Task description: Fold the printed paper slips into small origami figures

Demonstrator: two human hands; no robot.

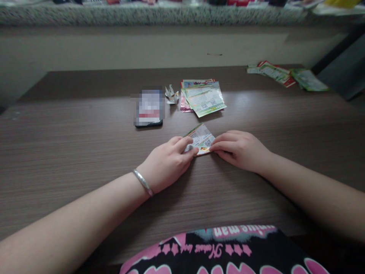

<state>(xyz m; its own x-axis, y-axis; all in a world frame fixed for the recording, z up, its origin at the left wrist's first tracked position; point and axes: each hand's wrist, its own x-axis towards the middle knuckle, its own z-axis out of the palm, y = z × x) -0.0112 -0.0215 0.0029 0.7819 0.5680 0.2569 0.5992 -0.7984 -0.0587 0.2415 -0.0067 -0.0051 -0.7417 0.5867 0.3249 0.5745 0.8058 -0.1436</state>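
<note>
A small printed paper (201,137), folded into a triangle, lies flat on the brown wooden table (71,144). My left hand (167,163), with a silver bangle on the wrist, pinches the paper's left edge with curled fingers. From the other side, my right hand (239,149) presses its fingertips on the paper's lower right corner. Both hands rest on the tabletop.
A phone (148,107) lies face up behind the hands, a small folded paper crane (171,95) beside it. A stack of printed leaflets (203,97) sits right of the crane. More leaflets (275,72) lie at the far right. A stone ledge (142,15) runs along the back.
</note>
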